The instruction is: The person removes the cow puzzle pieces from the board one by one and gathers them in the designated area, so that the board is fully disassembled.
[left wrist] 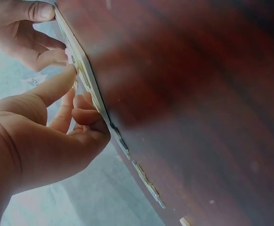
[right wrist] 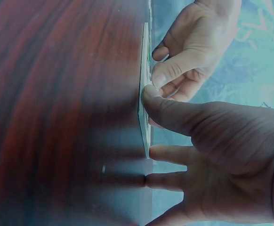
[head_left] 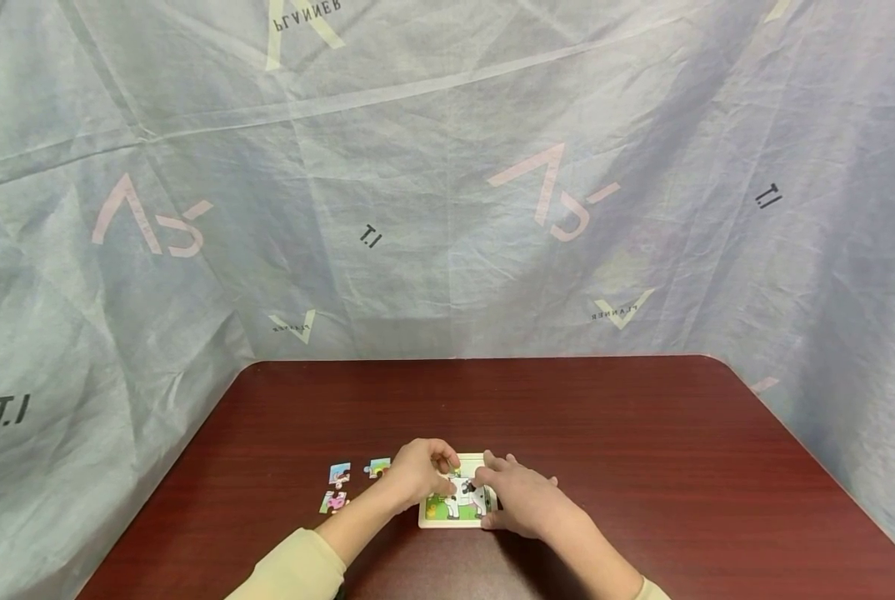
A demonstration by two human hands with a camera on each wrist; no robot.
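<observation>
A shallow wooden puzzle tray [head_left: 436, 524] with a pale rim lies on the table, its picture showing a white cow [head_left: 462, 498] on green. My left hand [head_left: 422, 471] is over the tray's left side, thumb tip on the picture and fingers bent; whether it pinches a piece is hidden. At the right side, my right hand [head_left: 526, 500] touches the tray. Its thumb [right wrist: 151, 93] rests on the near edge, and the other fingers are spread fairly straight. Left of the tray lie loose jigsaw pieces, including a blue one [head_left: 340, 473], a pink one [head_left: 333, 502] and a yellow-green one [head_left: 379, 467].
The dark red wooden table [head_left: 605, 417] extends around the tray, with rounded far corners. Grey printed cloth [head_left: 447, 275] hangs behind it and along both sides. In the left wrist view, several thin pieces [left wrist: 149, 183] lie flat beyond the left hand.
</observation>
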